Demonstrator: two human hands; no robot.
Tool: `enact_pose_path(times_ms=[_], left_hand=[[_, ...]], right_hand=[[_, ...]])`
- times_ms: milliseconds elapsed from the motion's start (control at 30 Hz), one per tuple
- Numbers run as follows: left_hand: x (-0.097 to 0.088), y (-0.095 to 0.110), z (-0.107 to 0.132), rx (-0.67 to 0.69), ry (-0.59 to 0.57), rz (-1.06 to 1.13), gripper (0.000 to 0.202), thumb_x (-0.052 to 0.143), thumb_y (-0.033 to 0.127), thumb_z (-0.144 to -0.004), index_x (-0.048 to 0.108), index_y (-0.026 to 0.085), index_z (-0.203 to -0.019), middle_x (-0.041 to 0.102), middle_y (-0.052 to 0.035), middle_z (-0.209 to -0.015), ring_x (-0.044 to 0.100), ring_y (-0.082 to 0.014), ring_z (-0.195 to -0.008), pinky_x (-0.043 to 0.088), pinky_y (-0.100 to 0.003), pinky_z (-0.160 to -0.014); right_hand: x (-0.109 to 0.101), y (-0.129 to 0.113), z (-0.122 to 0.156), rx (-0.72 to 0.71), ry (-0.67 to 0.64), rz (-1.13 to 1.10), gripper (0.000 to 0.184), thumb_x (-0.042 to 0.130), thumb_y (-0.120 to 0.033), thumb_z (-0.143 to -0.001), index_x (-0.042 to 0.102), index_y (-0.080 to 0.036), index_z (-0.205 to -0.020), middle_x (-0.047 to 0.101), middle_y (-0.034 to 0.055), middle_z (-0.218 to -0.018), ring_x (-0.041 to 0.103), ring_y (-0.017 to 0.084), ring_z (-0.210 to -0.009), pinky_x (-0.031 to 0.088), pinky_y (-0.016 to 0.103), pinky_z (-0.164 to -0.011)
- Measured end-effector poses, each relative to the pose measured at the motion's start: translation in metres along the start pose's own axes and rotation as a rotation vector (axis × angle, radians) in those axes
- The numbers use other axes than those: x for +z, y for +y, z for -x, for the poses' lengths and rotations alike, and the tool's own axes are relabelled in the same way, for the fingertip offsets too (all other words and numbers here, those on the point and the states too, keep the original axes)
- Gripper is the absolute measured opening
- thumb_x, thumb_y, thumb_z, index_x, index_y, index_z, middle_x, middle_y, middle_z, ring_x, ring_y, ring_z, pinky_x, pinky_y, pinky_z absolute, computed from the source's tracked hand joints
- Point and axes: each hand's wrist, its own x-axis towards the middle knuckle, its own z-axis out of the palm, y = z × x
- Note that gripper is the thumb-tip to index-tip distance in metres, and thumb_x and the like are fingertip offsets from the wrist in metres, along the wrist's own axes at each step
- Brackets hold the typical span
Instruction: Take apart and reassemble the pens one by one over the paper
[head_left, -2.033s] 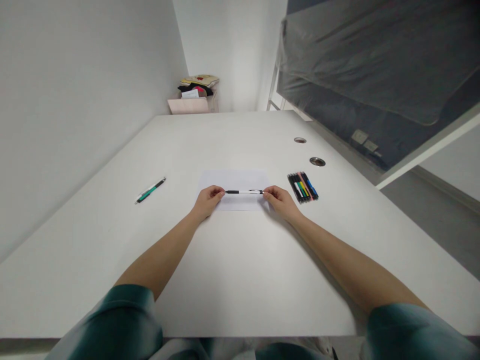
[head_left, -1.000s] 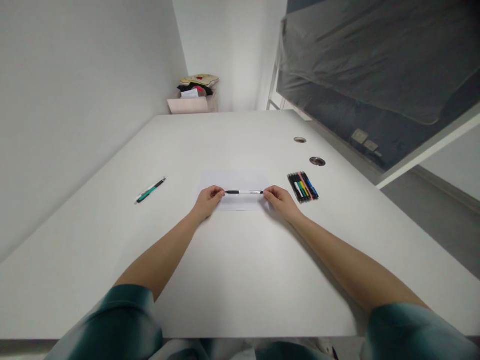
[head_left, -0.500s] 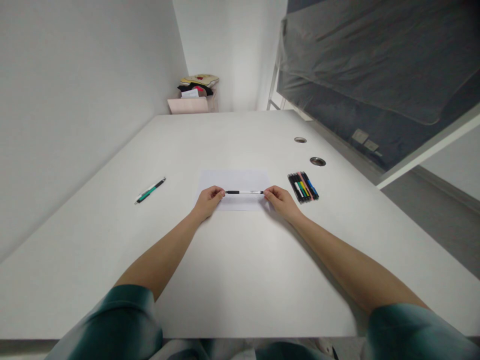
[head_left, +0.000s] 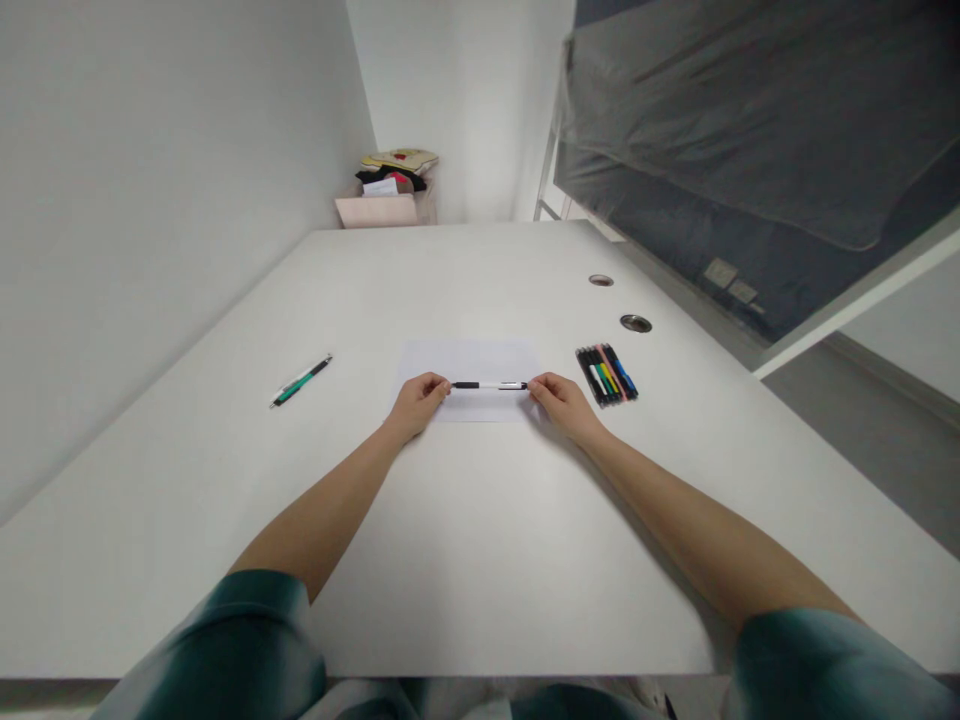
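Observation:
A white pen (head_left: 489, 385) with a black grip and a black end lies level between my two hands, over a sheet of white paper (head_left: 472, 357). My left hand (head_left: 417, 405) pinches its black-grip end between thumb and fingers. At the other end, the fingertips of my right hand (head_left: 564, 403) are closed on the pen. Whether the pen touches the paper I cannot tell. Just beyond my right hand, several pens and markers (head_left: 607, 375) lie side by side in a row. Off to the left are a green and black pen and a white one (head_left: 301, 381), close together.
The white table (head_left: 480, 560) runs from my lap to the far wall. Two round metal grommets (head_left: 636, 323) sit near its right edge. A pale box (head_left: 376, 210) with piled items stands beyond the far end. Dark fabric (head_left: 750, 130) hangs on a frame at right.

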Motion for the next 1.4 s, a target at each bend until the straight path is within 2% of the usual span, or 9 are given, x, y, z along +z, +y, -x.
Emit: enact_pose_path(times_ms=[533, 1033, 1400], left_hand=[[0.0003, -0.0035, -0.0005, 0.023, -0.015, -0.036, 0.033, 0.054, 0.048, -0.080, 0.063, 0.016, -0.077, 0.059, -0.0008, -0.067, 0.048, -0.0135, -0.062, 0.037, -0.027, -0.062], [0.0000, -0.0064, -0.0026, 0.044, -0.013, -0.055, 0.033, 0.052, 0.047, -0.081, 0.063, 0.016, -0.075, 0.060, -0.0011, -0.067, 0.051, -0.0143, -0.064, 0.040, -0.028, -0.064], [-0.0008, 0.0001, -0.0004, 0.041, -0.020, -0.073, 0.033, 0.050, 0.047, -0.082, 0.060, 0.017, -0.072, 0.058, -0.0007, -0.065, 0.050, -0.0144, -0.063, 0.039, -0.028, -0.064]], right_hand=[[-0.0004, -0.0085, 0.0017, 0.015, 0.001, 0.031, 0.037, 0.052, -0.056, -0.077, 0.055, -0.019, -0.069, 0.049, -0.0018, -0.057, 0.038, 0.012, -0.052, 0.029, 0.028, -0.052], [0.0015, -0.0050, 0.0001, 0.001, -0.005, 0.045, 0.038, 0.049, -0.055, -0.079, 0.055, -0.020, -0.068, 0.047, -0.0022, -0.056, 0.038, 0.012, -0.051, 0.030, 0.028, -0.052], [0.0020, -0.0036, 0.0004, 0.013, -0.003, 0.052, 0.040, 0.050, -0.056, -0.081, 0.056, -0.019, -0.068, 0.048, -0.0023, -0.055, 0.039, 0.012, -0.052, 0.031, 0.028, -0.052]])
